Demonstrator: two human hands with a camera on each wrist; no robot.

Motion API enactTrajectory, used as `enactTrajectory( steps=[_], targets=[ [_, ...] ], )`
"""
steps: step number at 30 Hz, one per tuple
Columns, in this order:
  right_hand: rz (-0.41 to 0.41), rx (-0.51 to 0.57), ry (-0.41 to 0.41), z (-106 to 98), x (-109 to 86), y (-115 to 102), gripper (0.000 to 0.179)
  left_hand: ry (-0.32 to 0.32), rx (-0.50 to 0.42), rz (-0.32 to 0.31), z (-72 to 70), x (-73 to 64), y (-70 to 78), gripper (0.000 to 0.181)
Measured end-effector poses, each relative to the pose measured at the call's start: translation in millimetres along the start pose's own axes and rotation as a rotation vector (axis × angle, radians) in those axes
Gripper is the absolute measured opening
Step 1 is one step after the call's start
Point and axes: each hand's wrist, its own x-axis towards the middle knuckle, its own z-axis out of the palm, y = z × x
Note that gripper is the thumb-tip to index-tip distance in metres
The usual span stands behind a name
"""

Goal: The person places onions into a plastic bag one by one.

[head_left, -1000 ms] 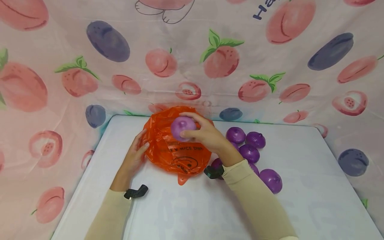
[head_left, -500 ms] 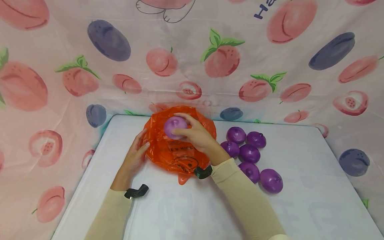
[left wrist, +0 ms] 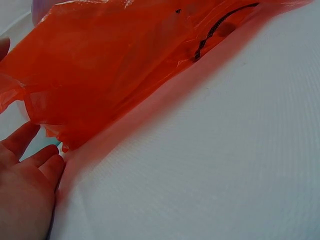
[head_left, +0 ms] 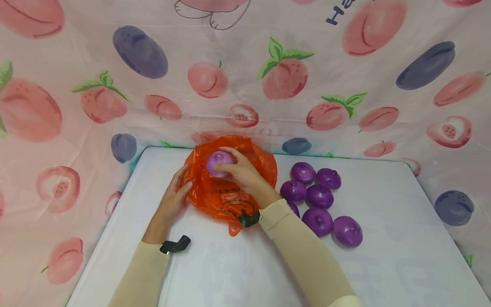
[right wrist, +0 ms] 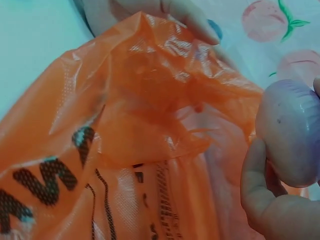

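My right hand (head_left: 247,175) pinches a shiny purple onion (head_left: 215,160) over the mouth of an orange plastic bag (head_left: 205,194) with black print. The right wrist view shows that same onion (right wrist: 287,130) between thumb and fingers, beside the bag's raised rim (right wrist: 145,30). At the bag's left edge is my left hand (head_left: 172,200). Its fingers (left wrist: 22,142) reach loosely extended to the plastic in the left wrist view. The bag stands spread and crumpled, one small flap toward the front. Its inside is partly hidden by the right hand.
Several more purple onions (head_left: 320,196) lie in a loose group on the white table (head_left: 402,238), right of the bag. One of them is partly hidden behind the right sleeve (head_left: 303,251). A fruit-printed cloth (head_left: 245,51) rises behind the table and at its sides.
My right hand has moved left with the onion, from over the bag's middle toward its left part. More of the onions on the table now show. The left hand stays at the bag.
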Motion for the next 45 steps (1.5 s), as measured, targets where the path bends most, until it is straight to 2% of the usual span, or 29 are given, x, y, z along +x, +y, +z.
enactTrajectory(
  steps=[7, 12, 18, 24, 30, 39, 45],
  targets=[
    [0.055, -0.065, 0.071, 5, 10.6, 9, 0.066, 0.003, 0.004, -0.01, -0.8, -0.3, -0.1, 0.061],
    [0.068, -0.157, 0.1, 7, 18.2, 18, 0.064, -0.001, 0.016, -0.008, -1.2, 0.0, 0.1, 0.061],
    [0.054, -0.186, 0.121, 9, 29.0, 32, 0.066, 0.005, 0.036, -0.014, -1.9, 0.8, -1.5, 0.06],
    [0.021, -0.262, 0.155, 13, 32.5, 38, 0.07, -0.001, 0.043, -0.019, -1.7, 0.7, -1.5, 0.061],
    [-0.02, -0.33, 0.16, 13, 36.3, 47, 0.07, 0.005, 0.021, -0.029, -0.5, 0.1, -1.0, 0.062],
    [0.058, -0.302, 0.125, 6, 34.5, 50, 0.073, 0.009, 0.053, -0.018, 0.3, -0.1, -0.7, 0.062],
    [0.058, -0.378, 0.115, 8, 34.1, 52, 0.077, -0.002, 0.056, -0.012, -2.1, 0.1, -2.8, 0.062]
  ],
)
